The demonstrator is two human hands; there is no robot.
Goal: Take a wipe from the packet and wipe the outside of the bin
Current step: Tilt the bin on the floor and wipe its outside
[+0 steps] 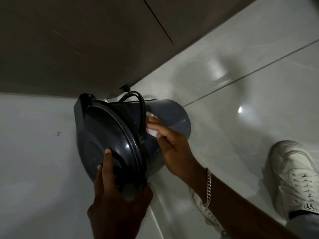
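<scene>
A dark grey round bin (174,114) with a closed lid (107,133) and a black wire handle is tilted on its side, lid facing me. My left hand (114,188) grips the lid's lower rim, fingers spread over the lid. My right hand (170,144) presses a white wipe (152,131) flat against the bin's outer wall, just behind the handle. Most of the wipe is hidden under my fingers. The wipe packet is out of sight.
Glossy white tiled floor (241,83) lies under the bin. A brown cabinet front (69,40) stands behind it, and a white surface (34,135) is at the left. My white sneakers (296,178) stand at the right, close to the bin.
</scene>
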